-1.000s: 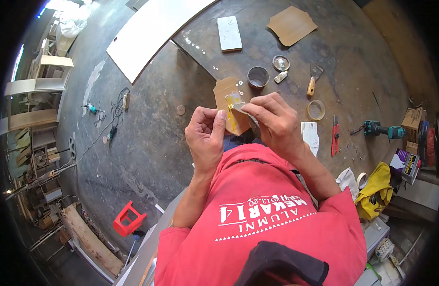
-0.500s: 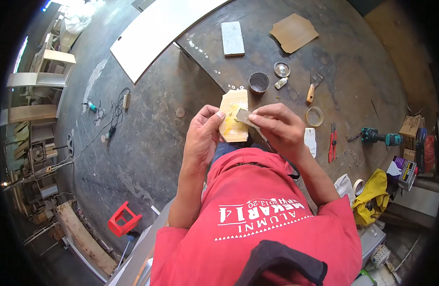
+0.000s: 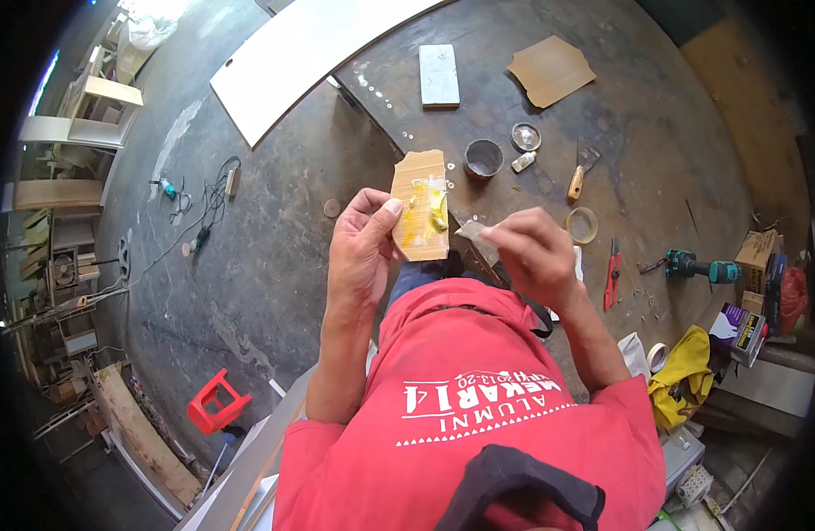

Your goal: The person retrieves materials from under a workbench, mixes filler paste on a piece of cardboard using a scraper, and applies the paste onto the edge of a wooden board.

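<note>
My left hand (image 3: pixel 361 237) grips a small wood-grain board (image 3: pixel 418 177) with angled corners by its left edge, thumb on top. Yellow and whitish putty (image 3: pixel 438 212) lies smeared on the board's face, with a thicker lump toward its right side. To the right of the board, and apart from it, my right hand (image 3: pixel 538 254) pinches a small flat greyish spreader (image 3: pixel 470 230). The right fingers are slightly blurred, and the spreader's far end is hidden in them.
On the floor ahead are a dark cup (image 3: pixel 484 159), a round lid (image 3: pixel 526 137), a putty knife (image 3: pixel 582 173), a tape roll (image 3: pixel 582 225), red-handled pliers (image 3: pixel 612 274) and a teal drill (image 3: pixel 699 267). A white panel (image 3: pixel 301 53) lies ahead; a red stool (image 3: pixel 219 402) stands at left.
The spreader has come off the board, my right hand moving away to the right. My left hand has shifted the board slightly left and tilted it, showing more putty.
</note>
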### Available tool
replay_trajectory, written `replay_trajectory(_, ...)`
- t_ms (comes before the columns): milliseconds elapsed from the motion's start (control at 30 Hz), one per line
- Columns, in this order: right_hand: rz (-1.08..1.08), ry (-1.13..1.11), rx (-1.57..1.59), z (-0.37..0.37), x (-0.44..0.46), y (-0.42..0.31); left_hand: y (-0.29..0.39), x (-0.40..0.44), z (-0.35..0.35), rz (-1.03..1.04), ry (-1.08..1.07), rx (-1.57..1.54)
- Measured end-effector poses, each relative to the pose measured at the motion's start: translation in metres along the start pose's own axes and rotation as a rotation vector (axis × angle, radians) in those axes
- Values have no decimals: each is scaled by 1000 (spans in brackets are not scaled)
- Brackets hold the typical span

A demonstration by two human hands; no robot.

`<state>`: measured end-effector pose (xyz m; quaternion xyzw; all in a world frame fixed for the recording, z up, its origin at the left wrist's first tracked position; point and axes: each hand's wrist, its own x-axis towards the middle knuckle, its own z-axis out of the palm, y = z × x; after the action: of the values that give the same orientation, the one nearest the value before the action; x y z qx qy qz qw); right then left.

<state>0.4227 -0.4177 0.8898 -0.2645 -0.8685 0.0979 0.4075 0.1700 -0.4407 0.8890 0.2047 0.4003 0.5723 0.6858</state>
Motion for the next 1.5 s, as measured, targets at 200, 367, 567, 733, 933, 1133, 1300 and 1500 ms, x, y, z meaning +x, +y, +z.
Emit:
replay_trajectory(200,1001,58,1086,-9,20,0,-3,1,5,-13,-15,151)
replay_trajectory(367,1065,-102,911,-11,20,11,1,-5,10,63,50,188)
replay_trajectory(567,413,101,149,-18,50,-15,4,-8,16,136,76,508)
replay_trajectory(733,140,2,-61,-7,60,-10,5,-12,30,128,104,584)
replay_trajectory(933,56,-115,-25,1,56,-16,3,-13,28,219,149,593)
replay_trajectory(1133,-80,-88,-54,-11,58,1,7,-13,31,180,121,611)
replay_trajectory(1300,-33,-98,-106,-10,61,8,9,-13,35,196,66,625)
replay_trajectory(1500,12,-127,-11,-1,53,1,8,-12,26,231,147,658)
